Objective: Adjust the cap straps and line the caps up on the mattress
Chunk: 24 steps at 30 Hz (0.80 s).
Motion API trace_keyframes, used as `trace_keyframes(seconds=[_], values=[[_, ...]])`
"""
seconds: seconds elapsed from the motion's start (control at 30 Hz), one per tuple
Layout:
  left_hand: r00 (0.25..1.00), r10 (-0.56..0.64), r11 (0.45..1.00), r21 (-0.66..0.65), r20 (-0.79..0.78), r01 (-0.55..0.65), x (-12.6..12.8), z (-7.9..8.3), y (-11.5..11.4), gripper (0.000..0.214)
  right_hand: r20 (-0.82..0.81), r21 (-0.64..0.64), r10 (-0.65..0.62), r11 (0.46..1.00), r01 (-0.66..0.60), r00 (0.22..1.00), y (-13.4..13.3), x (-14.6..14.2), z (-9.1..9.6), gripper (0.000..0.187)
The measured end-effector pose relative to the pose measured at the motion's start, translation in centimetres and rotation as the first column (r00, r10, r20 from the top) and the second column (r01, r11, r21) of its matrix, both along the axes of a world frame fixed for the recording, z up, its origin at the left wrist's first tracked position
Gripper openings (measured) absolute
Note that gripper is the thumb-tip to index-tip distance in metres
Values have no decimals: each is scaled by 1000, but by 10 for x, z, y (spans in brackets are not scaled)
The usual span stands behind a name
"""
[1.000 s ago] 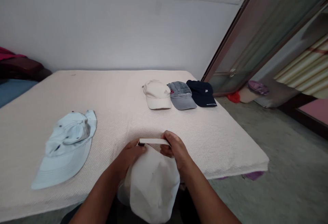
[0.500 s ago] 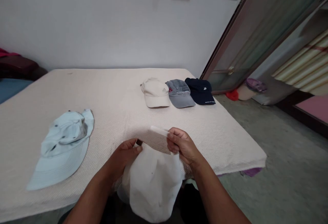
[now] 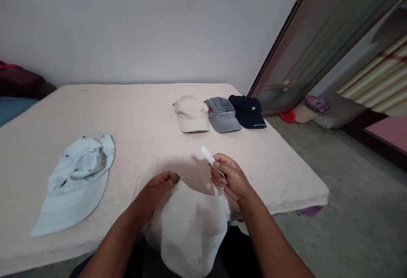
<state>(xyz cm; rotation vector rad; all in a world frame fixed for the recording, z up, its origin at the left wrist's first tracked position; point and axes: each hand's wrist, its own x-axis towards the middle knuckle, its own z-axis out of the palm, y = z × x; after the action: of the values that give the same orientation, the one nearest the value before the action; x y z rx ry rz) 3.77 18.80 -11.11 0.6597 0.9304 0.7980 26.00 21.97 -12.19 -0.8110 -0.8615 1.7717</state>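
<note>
A white cap hangs over my lap at the bed's near edge, its back opening turned up and away from me. My left hand pinches the cap's left rear edge, where a small brownish metal buckle shows by the thumb. Between the thumb and fingers of my right hand is the cap's white strap, its loose end pointing up and left. The strap's free end is apart from the buckle. The cap's brim is mostly hidden beneath the crown.
On the bed lie a beige cap, a grey cap and a navy cap in a row towards the back right. A pale blue cap lies at the left. A wall stands behind the bed.
The strap's loose end has swung up and to the right, now steeper. My left fingers have turned the buckle, which looks brighter. The caps on the bed have stayed put.
</note>
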Motion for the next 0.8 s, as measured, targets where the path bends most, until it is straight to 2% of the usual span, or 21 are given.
trace_keyframes(seconds=[0.17, 0.33, 0.8], values=[[999, 30, 999, -31, 23, -30, 5, -1, -1, 13, 138, -41, 155, 988, -151, 978, -4, -5, 1, 24], [997, 4, 1000, 0, 78, -4, 6, -5, -2, 12, 208, -27, 251, 968, -251, 945, -7, -8, -3, 22], [997, -27, 999, -23, 72, 29, 7, -5, -3, 14, 247, -6, 272, 960, -279, 930, -9, -10, -8, 23]])
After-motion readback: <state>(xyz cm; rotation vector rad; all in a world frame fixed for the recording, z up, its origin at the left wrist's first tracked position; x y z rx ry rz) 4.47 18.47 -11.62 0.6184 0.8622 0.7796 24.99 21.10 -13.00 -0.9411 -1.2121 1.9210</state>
